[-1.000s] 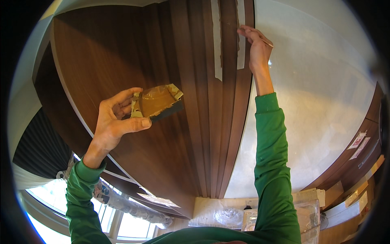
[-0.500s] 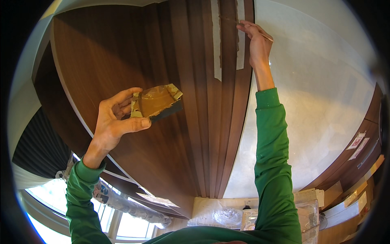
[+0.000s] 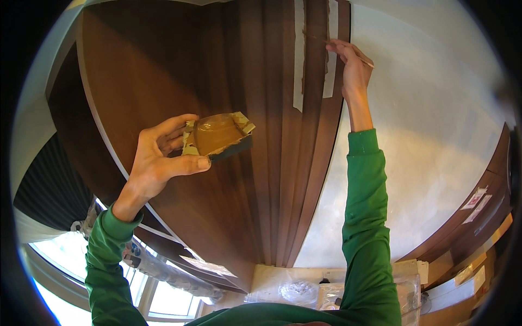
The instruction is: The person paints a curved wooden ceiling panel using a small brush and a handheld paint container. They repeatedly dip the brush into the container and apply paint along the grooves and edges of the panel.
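Observation:
My left hand (image 3: 155, 155) grips a small dark-sided container (image 3: 220, 133) between thumb and fingers. Ragged yellowish tape runs along its rim, and glossy brown paint shows inside. Raised at the upper right, my right hand (image 3: 354, 68) pinches a thin paintbrush (image 3: 371, 65) whose handle sticks out behind the hand. The brush's far end reaches the brown panel strip (image 3: 314, 81) between two white masking tapes, a left one (image 3: 298, 70) and a right one (image 3: 329, 76). Brown smears mark the edges of both tapes. Whether the bristles touch the panel is too small to tell.
Dark brown wood panelling (image 3: 136, 70) with vertical ribs rises in front of me. A pale wall (image 3: 418, 146) adjoins it on the right. Lower left are a dark pleated curtain (image 3: 51, 190) and windows. Clear plastic wrap (image 3: 298, 292) and boxes lie below.
The whole view has shifted slightly. My right hand and the brush have moved a little downward along the taped strip. The container stays in my left hand, tilted slightly differently.

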Action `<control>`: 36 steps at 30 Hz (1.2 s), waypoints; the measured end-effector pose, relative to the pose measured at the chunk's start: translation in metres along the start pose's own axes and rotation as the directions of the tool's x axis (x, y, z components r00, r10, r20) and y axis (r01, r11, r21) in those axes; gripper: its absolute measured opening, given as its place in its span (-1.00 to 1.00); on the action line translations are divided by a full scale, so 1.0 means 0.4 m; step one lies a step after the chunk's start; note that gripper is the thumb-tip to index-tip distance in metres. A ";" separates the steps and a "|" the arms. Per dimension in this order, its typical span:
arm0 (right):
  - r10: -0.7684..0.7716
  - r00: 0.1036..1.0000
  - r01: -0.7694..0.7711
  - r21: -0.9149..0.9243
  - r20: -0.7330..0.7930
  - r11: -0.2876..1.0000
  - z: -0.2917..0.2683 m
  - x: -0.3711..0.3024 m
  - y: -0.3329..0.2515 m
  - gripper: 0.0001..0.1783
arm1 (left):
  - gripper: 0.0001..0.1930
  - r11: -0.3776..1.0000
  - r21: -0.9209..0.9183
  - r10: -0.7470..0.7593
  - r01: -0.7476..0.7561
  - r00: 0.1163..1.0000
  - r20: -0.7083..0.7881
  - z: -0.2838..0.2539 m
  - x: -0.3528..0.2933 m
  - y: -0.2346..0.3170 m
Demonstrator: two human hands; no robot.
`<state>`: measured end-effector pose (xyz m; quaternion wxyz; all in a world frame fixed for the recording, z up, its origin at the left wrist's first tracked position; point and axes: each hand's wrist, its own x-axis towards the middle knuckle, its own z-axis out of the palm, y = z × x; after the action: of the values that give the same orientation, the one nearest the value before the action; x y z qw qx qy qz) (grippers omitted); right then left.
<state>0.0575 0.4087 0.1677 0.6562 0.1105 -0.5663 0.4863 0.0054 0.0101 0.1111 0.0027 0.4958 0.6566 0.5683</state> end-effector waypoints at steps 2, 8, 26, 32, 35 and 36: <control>-0.001 1.000 0.001 -0.006 0.011 1.000 -0.012 -0.022 0.010 -0.74 | -0.10 1.000 -0.003 -0.002 0.002 1.000 -0.007 0.001 0.000 0.001; 0.062 0.997 -0.060 -0.031 0.056 0.998 -0.054 -0.079 -0.001 -0.71 | -0.12 1.000 0.004 0.003 -0.003 1.000 0.004 0.004 -0.006 0.009; -0.115 0.935 0.231 -0.330 0.336 0.915 0.115 0.029 -0.110 -0.72 | -0.49 0.997 -0.026 0.076 -0.075 0.997 0.013 0.004 -0.005 -0.017; -0.134 0.925 0.267 -0.355 0.356 0.896 0.142 0.045 -0.096 -0.71 | -0.27 0.997 0.071 -0.009 0.002 0.995 0.103 -0.011 -0.007 -0.005; -0.130 0.924 0.278 -0.399 0.360 0.874 0.152 0.052 -0.090 -0.71 | -0.29 0.997 0.078 0.016 -0.024 0.994 0.105 -0.011 -0.005 -0.006; -0.115 0.929 0.267 -0.424 0.351 0.865 0.154 0.054 -0.090 -0.70 | -0.30 0.998 0.067 0.010 -0.018 0.994 0.112 -0.011 -0.005 -0.007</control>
<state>0.0433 0.3590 0.2214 0.6104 0.0824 -0.7489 0.2445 0.0021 0.0060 0.1095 0.0185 0.5314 0.6709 0.5170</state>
